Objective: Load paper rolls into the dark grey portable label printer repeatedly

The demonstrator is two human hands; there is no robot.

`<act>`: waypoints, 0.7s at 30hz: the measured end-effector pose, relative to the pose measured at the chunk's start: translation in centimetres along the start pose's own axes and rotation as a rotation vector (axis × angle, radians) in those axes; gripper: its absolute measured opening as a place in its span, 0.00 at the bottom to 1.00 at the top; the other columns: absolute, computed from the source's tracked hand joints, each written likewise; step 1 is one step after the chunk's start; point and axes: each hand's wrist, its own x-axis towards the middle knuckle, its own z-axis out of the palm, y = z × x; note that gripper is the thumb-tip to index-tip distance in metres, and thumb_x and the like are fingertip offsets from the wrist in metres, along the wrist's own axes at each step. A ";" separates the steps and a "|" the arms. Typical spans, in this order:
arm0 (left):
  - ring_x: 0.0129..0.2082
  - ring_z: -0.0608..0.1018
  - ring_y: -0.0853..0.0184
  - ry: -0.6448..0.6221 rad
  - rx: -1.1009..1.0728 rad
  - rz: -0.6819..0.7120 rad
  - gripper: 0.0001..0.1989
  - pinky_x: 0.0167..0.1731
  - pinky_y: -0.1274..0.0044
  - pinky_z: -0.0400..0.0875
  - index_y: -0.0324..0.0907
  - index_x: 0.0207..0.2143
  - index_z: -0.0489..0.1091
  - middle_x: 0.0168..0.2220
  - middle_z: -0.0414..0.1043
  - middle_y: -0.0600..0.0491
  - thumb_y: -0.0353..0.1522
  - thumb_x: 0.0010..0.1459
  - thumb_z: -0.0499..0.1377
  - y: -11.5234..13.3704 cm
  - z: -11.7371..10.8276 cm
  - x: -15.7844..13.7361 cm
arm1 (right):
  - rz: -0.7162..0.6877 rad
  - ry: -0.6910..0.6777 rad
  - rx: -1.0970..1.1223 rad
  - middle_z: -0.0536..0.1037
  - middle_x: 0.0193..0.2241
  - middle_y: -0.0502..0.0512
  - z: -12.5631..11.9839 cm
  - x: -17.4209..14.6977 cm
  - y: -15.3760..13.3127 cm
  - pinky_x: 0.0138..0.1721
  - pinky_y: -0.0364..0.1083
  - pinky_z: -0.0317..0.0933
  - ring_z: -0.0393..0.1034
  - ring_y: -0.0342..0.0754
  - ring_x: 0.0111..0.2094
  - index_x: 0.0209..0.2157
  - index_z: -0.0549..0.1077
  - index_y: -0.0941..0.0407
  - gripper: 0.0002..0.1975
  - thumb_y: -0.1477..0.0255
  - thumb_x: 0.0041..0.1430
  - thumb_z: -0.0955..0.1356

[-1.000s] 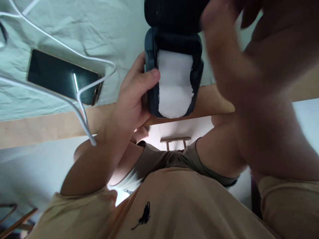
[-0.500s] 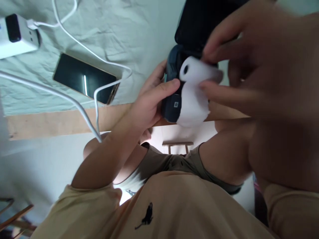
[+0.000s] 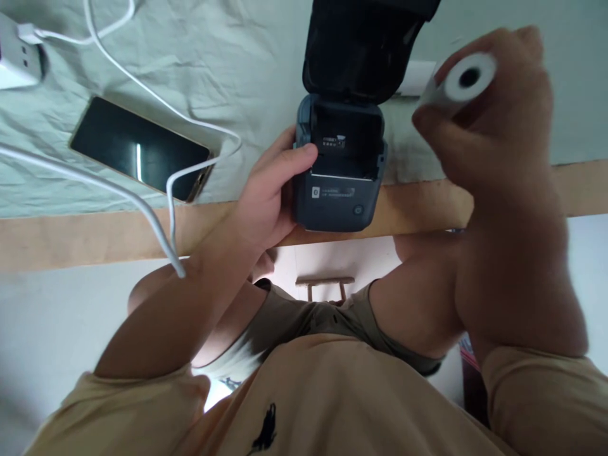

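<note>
A dark blue portable label printer (image 3: 339,206) stands near the table's front edge, its black lid (image 3: 358,47) swung up and its paper bay bare inside. Round the printer's left side, with the thumb on the rim, my left hand (image 3: 275,190) is closed. Off to the right and above the table, my right hand (image 3: 498,126) grips a white paper roll (image 3: 458,95), whose hollow core faces me. The roll is apart from the printer, and part of it is hidden by the fingers.
A phone (image 3: 142,149) lies on the green cloth (image 3: 266,50) at left, a white cable (image 3: 190,117) crossing its corner. A white power strip (image 3: 16,54) sits at far left. Behind the right hand is a small white object (image 3: 415,78). The wooden table edge (image 3: 213,218) runs below.
The paper roll has come out of the printer's bay and moved right in my right hand. Its loose paper end no longer hangs over the printer. My left hand keeps its hold.
</note>
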 end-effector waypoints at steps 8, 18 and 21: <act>0.28 0.79 0.68 0.068 -0.058 0.016 0.09 0.37 0.73 0.77 0.38 0.31 0.73 0.28 0.75 0.55 0.32 0.58 0.54 0.1 0.0 0.2 | 0.059 -0.147 -0.067 0.78 0.40 0.51 -0.9 -0.7 0.5 0.39 0.49 0.64 0.73 0.46 0.38 0.49 0.69 0.50 0.26 0.74 0.46 0.73; 0.30 0.80 0.69 0.106 -0.051 0.062 0.07 0.37 0.75 0.77 0.39 0.29 0.74 0.27 0.76 0.56 0.32 0.56 0.57 -0.1 -0.1 0.3 | -0.016 -0.140 -0.246 0.75 0.51 0.54 0.5 3.7 3.2 0.50 0.51 0.63 0.70 0.49 0.49 0.51 0.73 0.51 0.27 0.78 0.47 0.70; 0.32 0.80 0.68 0.076 -0.045 0.035 0.08 0.40 0.73 0.77 0.39 0.32 0.74 0.29 0.77 0.54 0.31 0.57 0.55 0.0 -0.3 0.1 | 0.029 -0.113 -0.250 0.79 0.42 0.55 1.0 4.0 2.9 0.48 0.52 0.63 0.71 0.49 0.43 0.45 0.76 0.54 0.22 0.77 0.44 0.71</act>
